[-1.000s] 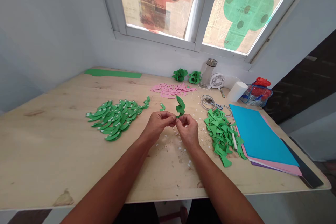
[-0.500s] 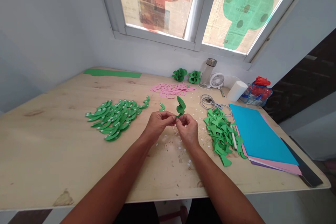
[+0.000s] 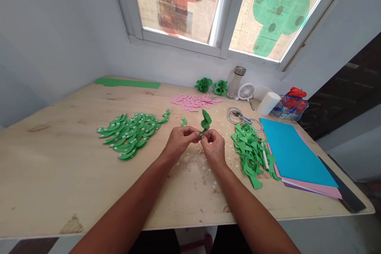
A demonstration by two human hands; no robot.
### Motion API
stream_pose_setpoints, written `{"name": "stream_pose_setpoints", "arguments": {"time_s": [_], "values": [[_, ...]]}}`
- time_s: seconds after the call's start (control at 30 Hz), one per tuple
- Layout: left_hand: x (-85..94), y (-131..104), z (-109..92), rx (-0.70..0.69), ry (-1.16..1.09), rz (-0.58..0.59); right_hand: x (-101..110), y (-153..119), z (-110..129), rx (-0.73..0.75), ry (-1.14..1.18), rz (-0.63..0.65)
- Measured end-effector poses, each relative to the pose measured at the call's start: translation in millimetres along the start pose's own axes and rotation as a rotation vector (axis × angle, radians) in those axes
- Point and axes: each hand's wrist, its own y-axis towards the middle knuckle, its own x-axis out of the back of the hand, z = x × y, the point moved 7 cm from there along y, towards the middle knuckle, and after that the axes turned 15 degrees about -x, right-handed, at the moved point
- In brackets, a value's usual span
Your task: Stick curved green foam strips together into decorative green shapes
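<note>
Both hands meet above the middle of the table, pinching the lower end of a green paper piece (image 3: 206,120) made of stacked, curved layers that stands upright from the fingertips. My left hand (image 3: 180,139) grips it from the left, thumb and forefinger pressed together. From the other side, my right hand (image 3: 214,145) closes on the same end. Just beyond the left fingers lies a single curved green paper strip (image 3: 184,121) with white tabs. Further left spreads a pile of similar green paper crescents (image 3: 132,133), each with small white squares on it.
Green paper scraps (image 3: 250,149) and a white marker (image 3: 265,158) lie at right, beside stacked coloured sheets (image 3: 297,152). Behind are tape rolls (image 3: 235,115), pink paper cutouts (image 3: 193,102), two green paper balls (image 3: 204,84), a glass bottle (image 3: 235,83) and a small fan (image 3: 246,91).
The hands and the green paper piece have shifted very slightly to the right. Both hands keep their pinch on it; everything on the table stays in place.
</note>
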Motion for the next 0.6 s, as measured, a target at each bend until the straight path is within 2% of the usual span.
{"name": "stream_pose_setpoints", "arguments": {"time_s": [0.27, 0.6], "values": [[0.1, 0.6, -1.0, -0.015, 0.028, 0.001, -1.1, -0.2, 0.7, -0.015, 0.014, 0.013], [1.8, 0.5, 5.0, 0.011, -0.064, -0.037, -1.1, 0.0, 4.7, 0.036, -0.049, 0.022]]}}
